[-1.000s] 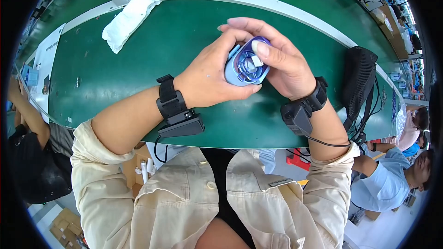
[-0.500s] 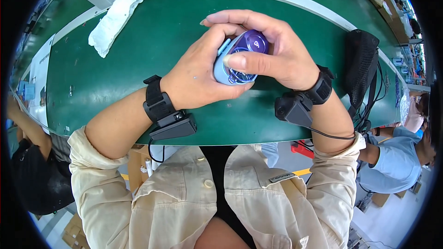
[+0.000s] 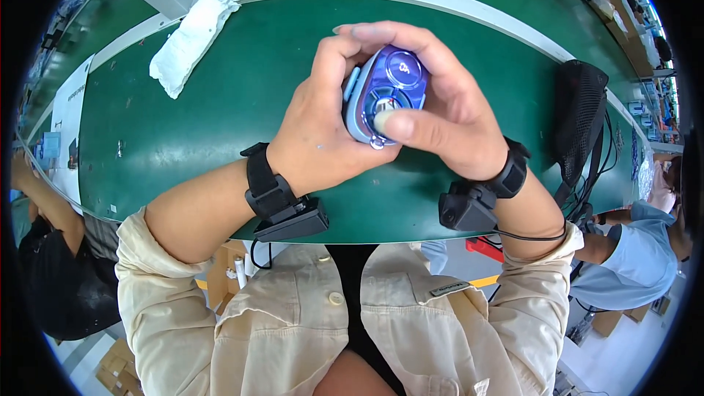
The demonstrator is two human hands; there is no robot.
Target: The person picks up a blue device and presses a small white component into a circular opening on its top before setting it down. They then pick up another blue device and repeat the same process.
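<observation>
A small rounded device (image 3: 403, 72), light blue at the side with a shiny purple-blue face, is cupped between both my hands above the green table. Its face carries a lit round display and, below that, a ring around a silvery middle. My left hand (image 3: 315, 117) wraps its left side and underside. Curled round the far and right sides is my right hand (image 3: 458, 114), its thumb pressing on the silvery part of the face. That thumb hides part of the ring. A small metal loop shows at the device's near end.
On the far left of the green table (image 3: 220, 103) lies a crumpled white wrapper (image 3: 189, 48). A black mesh pouch (image 3: 579, 106) with black cables rests at the right edge. A white sheet (image 3: 67, 132) is at the left edge. Other people sit on both sides.
My right thumb has slid down the face toward the near end, uncovering more of the ring. The device now shows its face more fully. The whole view has shifted slightly.
</observation>
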